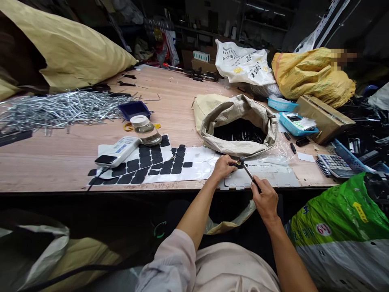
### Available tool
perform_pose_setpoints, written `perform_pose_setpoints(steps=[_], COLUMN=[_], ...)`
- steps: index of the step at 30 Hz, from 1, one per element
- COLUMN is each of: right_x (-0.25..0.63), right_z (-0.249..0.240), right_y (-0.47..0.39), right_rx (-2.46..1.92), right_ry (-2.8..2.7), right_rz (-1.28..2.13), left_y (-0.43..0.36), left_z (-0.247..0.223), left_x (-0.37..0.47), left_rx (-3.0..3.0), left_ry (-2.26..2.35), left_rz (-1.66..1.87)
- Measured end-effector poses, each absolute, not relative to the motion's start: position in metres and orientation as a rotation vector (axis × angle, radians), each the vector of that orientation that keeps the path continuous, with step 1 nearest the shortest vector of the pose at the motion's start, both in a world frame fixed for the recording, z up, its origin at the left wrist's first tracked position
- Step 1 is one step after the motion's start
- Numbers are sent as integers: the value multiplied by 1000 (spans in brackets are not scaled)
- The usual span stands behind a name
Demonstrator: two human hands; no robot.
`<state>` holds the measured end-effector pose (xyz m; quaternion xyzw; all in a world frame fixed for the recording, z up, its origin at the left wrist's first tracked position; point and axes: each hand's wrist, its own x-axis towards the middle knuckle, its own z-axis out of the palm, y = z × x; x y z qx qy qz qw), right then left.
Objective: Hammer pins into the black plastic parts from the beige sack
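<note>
My right hand (265, 198) is wrapped round the black grip of a small hammer (248, 172). Its metal shaft slants up and left, and its dark head is right beside my left fingertips. At the table's front edge, my left hand (225, 167) pinches a small dark piece (234, 164), mostly covered by the fingers, so its kind cannot be made out. Both hands are over a grey board (267, 178). Just beyond them stands an open beige sack (209, 125) with its rim rolled down, holding many black parts (240, 132).
Left lie a heap of metal rods (69, 107), a dark blue tray (134, 110), a lidded jar (146, 132), a white power bank (118, 152) and sheets of black square pads (133, 166). Right are blue baskets (298, 123), a cardboard box (323, 117), a calculator (334, 165) and a green sack (334, 215).
</note>
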<state>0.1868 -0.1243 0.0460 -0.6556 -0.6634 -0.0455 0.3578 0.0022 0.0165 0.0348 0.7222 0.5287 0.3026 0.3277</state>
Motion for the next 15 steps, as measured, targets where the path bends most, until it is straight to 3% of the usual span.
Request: perform_pose_setpoints(steps=[10,15], right_x=[196,203], right_z=[41,45], right_y=[-126,-99], right_rx=[-1764,-1648], right_ry=[-1614,-1361], right_rz=[7,325], left_y=[16,11], left_z=[30,30], left_x=[2,4], left_rx=[1892,1943], left_ry=[1378,1403], left_rz=[840,837])
